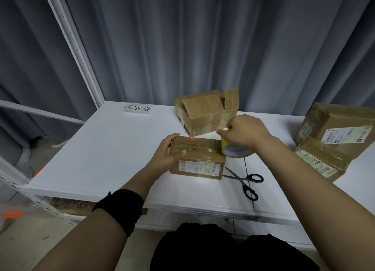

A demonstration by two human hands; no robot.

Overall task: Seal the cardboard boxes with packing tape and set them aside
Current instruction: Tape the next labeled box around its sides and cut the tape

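We had the small box [197,159] mid-tabletop [113,148], label facing us. Our left hand [169,151] clamped its left end, thumb on top. Our right hand [243,132] gripped the tape roll [235,149] at the box's top right edge; a strip possibly ran along the lid, glare made it unclear. Open scissors [246,181] lay just right of it.

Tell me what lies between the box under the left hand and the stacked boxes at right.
Head view: the tape roll, gripped by the right hand, then bare table.
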